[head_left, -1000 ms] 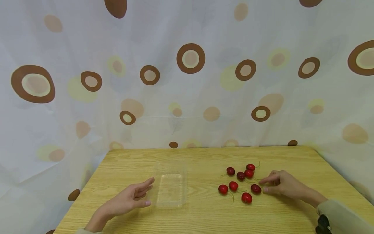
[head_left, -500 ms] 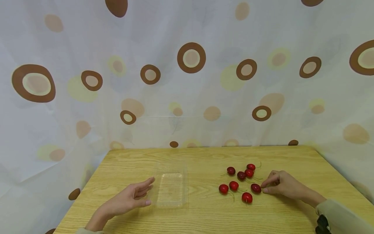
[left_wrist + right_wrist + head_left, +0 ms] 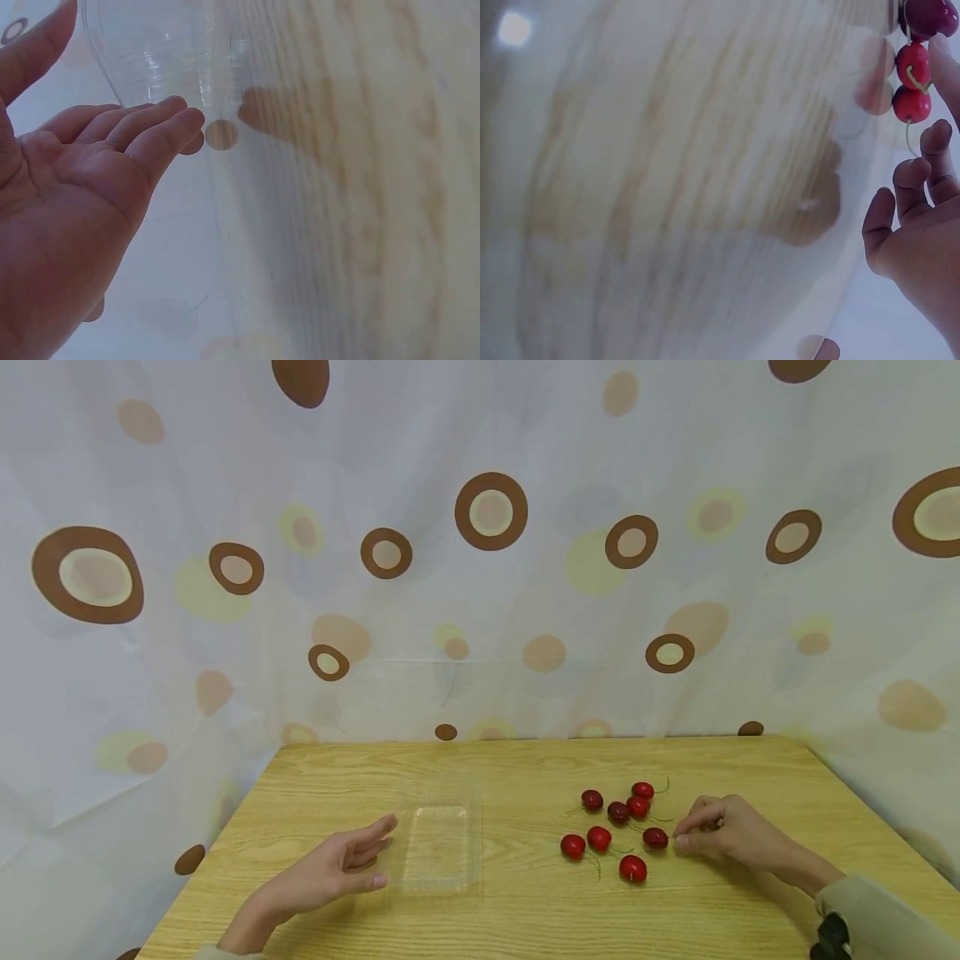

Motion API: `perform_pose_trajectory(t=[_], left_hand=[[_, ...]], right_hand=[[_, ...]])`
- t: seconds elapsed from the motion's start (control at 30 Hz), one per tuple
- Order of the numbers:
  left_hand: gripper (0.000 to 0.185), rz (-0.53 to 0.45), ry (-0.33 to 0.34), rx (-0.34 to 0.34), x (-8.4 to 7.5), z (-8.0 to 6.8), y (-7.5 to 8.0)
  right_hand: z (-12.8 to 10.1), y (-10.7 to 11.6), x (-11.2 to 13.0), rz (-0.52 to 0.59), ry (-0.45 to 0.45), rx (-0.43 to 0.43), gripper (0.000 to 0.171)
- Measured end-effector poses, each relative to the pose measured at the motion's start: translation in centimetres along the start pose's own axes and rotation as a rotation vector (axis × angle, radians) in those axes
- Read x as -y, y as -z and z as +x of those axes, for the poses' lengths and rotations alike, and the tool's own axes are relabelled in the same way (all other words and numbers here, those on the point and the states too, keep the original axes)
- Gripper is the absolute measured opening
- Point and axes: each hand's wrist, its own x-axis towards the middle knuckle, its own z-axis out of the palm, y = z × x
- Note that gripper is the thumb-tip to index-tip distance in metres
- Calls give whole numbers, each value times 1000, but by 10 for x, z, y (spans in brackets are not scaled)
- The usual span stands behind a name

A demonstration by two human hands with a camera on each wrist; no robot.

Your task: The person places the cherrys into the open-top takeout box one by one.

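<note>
On the right of the head view, my right hand (image 3: 738,839) has thumb and forefinger together at a dark red cherry (image 3: 656,838). A short bit of stem shows between the fingertips and the fruit, so the hand pinches it by the stem. The right wrist view shows that dark cherry (image 3: 930,16) beside my thumb, with the other fingers loosely curled. My left hand (image 3: 318,870) is held beside a clear plastic container (image 3: 474,852), its fingers relaxed and apart from the thumb. Whether its fingertips touch the container (image 3: 161,67) I cannot tell.
Several more cherries with stems lie in a loose group left of my right hand, among them a bright red cherry (image 3: 633,869) nearest me. All stand on a wooden table (image 3: 525,918). A patterned curtain (image 3: 450,593) hangs behind and at both sides.
My right thumb and forefinger have closed together, and the hand has drawn slightly right. The dark cherry at its fingertips has turned and shifted slightly upward in view. My left hand has stayed put.
</note>
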Motion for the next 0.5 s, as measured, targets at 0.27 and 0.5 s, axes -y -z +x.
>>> perform_pose_trajectory(t=[0.27, 0.5], left_hand=[[78, -45, 2, 10, 1, 3, 3], [77, -48, 17, 19, 2, 2, 4]], right_hand=[[2, -3, 17, 29, -50, -37, 14], [12, -16, 43, 83, -68, -51, 16]])
